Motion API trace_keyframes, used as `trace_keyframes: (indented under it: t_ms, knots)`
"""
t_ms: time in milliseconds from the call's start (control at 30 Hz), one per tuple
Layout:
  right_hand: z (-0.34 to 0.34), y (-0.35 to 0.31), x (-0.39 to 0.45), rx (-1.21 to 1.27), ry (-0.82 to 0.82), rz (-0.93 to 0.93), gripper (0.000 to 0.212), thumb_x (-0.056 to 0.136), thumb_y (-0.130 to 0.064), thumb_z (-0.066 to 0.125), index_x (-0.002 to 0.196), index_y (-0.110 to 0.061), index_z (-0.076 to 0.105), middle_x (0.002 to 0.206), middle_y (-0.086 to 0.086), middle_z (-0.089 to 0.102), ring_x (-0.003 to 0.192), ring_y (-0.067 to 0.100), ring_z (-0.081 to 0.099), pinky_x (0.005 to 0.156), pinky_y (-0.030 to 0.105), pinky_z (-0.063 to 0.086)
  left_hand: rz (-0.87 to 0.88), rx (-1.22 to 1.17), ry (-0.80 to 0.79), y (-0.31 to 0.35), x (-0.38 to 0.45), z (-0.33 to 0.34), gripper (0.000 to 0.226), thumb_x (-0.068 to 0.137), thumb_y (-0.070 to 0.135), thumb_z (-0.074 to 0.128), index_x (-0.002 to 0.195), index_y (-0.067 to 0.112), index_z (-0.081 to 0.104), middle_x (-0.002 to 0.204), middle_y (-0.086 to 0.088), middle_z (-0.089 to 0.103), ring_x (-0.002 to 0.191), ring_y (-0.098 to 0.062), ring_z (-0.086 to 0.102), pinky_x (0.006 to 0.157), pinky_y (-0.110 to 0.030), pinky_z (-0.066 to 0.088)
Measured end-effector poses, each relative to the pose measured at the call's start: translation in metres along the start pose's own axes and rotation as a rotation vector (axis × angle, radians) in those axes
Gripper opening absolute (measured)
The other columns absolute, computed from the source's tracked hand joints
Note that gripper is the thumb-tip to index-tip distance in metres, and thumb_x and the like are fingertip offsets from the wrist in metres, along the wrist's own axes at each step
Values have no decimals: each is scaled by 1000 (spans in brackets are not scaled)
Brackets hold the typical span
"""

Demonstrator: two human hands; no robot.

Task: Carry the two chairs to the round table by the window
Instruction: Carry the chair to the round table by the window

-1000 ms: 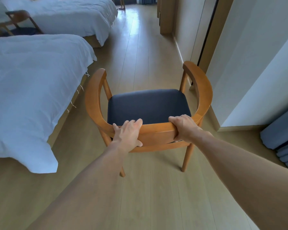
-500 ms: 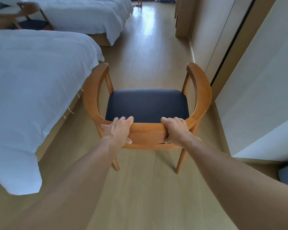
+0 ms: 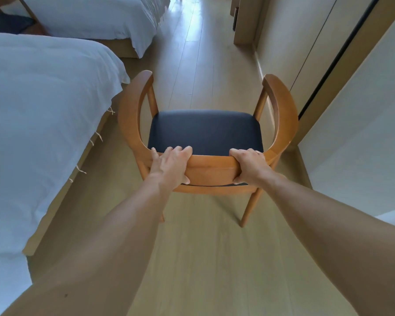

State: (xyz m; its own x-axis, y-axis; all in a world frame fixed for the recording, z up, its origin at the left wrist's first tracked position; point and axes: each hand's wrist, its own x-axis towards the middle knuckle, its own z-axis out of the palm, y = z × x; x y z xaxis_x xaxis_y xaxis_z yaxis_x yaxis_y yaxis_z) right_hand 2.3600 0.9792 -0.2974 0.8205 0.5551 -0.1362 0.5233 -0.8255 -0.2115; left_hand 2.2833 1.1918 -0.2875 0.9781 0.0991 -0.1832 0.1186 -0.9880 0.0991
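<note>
Two bare forearms reaching in from the near edge, converging on the grip. Left hand (image 3: pixel 170 164) curled over the curved top rail of the wooden chair (image 3: pixel 211 169), fingers hooked over the front, thumb tucked behind. Right hand (image 3: pixel 251 165) clamped on the same rail just to the right, fingers wrapped over the top edge, a stretch of bare rail between the two. Directly beyond the knuckles, the dark seat pad (image 3: pixel 204 131), armrests sweeping forward on both sides. Below the grip, two back legs, right one plainly showing, over the pale wood floor (image 3: pixel 203 258); cannot tell whether the feet touch it. Left of the grip, a bed with white bedding (image 3: pixel 39 106), close beside the chair's left arm. Right of it, a pale wall and a door frame (image 3: pixel 342 65). Farther ahead and left, another white bed (image 3: pixel 96 17), and at the far left corner a second chair (image 3: pixel 12 21), only partly in view.
</note>
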Motion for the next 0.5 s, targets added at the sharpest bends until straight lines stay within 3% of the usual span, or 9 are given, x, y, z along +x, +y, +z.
trace_keyframes:
  t_ms: [167, 367, 500]
  knots:
    - [-14, 13, 49, -7, 1, 25, 50, 63, -24, 89, 87, -23, 45, 86, -6, 57, 82, 19, 53, 81, 33, 35, 55, -60, 19, -12, 53, -8, 57, 71, 30, 87, 93, 27, 35, 95, 4, 50, 108, -26, 55, 109, -71, 27]
    - [-25, 28, 104, -48, -12, 39, 49, 62, -28, 89, 94, -18, 52, 92, -3, 64, 87, 21, 60, 84, 35, 45, 47, -94, 3, -19, 108, -19, 54, 72, 27, 87, 93, 26, 37, 96, 3, 51, 109, -28, 52, 109, -74, 23]
    - [-33, 43, 141, -37, -2, 37, 51, 61, -26, 90, 90, -19, 49, 89, -3, 62, 86, 22, 60, 80, 32, 43, 35, -139, -12, -22, 145, -28, 52, 73, 23, 86, 90, 26, 37, 93, 1, 50, 107, -27, 50, 109, -77, 19]
